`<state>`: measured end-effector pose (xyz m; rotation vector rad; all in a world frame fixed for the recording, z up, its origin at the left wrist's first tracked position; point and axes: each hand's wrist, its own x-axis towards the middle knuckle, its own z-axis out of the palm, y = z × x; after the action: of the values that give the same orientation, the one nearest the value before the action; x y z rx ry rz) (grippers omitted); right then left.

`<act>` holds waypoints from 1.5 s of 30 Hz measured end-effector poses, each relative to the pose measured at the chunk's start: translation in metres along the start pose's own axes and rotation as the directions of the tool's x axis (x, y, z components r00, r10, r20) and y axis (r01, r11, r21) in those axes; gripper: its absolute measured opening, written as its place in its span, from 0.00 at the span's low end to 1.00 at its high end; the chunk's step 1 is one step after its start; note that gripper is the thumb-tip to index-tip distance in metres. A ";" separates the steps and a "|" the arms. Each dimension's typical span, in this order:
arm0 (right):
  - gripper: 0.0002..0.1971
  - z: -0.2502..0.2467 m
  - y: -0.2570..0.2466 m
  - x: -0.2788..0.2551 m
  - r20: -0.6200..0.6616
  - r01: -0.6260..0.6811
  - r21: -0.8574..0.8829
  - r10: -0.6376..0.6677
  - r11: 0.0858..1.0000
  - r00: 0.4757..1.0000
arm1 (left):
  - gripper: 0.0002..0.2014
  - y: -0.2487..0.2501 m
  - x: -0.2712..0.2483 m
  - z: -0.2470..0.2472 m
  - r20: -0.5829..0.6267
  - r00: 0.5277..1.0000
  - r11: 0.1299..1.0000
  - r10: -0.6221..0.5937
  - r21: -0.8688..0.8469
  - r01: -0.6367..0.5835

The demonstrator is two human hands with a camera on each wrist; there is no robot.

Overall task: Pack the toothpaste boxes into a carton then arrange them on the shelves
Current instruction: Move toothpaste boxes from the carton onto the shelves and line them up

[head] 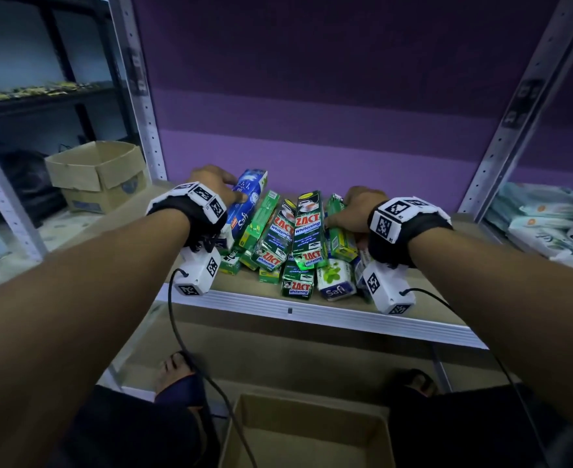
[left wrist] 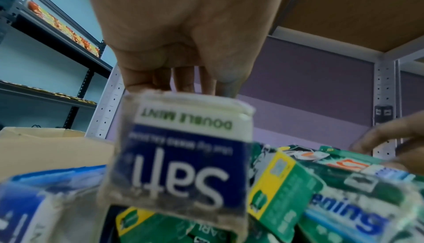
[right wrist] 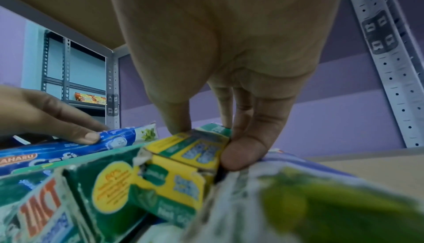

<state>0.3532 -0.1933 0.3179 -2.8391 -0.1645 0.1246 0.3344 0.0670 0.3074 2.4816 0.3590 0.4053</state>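
A pile of toothpaste boxes (head: 292, 244), green Zact and blue or white Safi ones, lies on the brown shelf (head: 312, 314). My left hand (head: 217, 184) grips a long blue Safi box (head: 248, 201) at the pile's left edge. In the left wrist view the fingers (left wrist: 183, 81) curl behind the Safi box's end (left wrist: 183, 156). My right hand (head: 356, 207) pinches a green and yellow box (head: 341, 238) on the right side of the pile. The right wrist view shows that box (right wrist: 174, 178) held between thumb and fingers (right wrist: 241, 149). An open brown carton (head: 308, 401) sits below, between my legs.
A second open cardboard box (head: 99, 173) stands to the left, beyond the perforated metal upright (head: 140, 96). White packets (head: 548, 224) fill the neighbouring shelf on the right. A board (right wrist: 57, 11) hangs above the pile. Cables trail from both wrist cameras towards my feet.
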 end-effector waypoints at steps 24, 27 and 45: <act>0.07 -0.024 0.033 -0.036 -0.043 0.093 0.419 -0.082 0.903 0.996 | 0.06 0.068 -0.033 0.020 0.132 0.971 0.977 0.201 0.049 -0.209; 0.08 -0.024 0.044 -0.040 -0.088 0.096 0.486 -0.061 0.869 0.994 | 0.06 0.082 -0.045 0.029 0.163 0.960 0.974 0.227 -0.023 -0.226; 0.10 -0.006 0.089 -0.051 0.047 -0.056 0.570 0.035 0.820 0.998 | 0.29 0.088 -0.082 0.069 0.234 0.964 0.992 0.123 -0.046 -0.115</act>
<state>0.3125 -0.2855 0.3008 -2.2356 -0.0509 0.1965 0.2984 -0.0657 0.2895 2.4926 0.1054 0.1579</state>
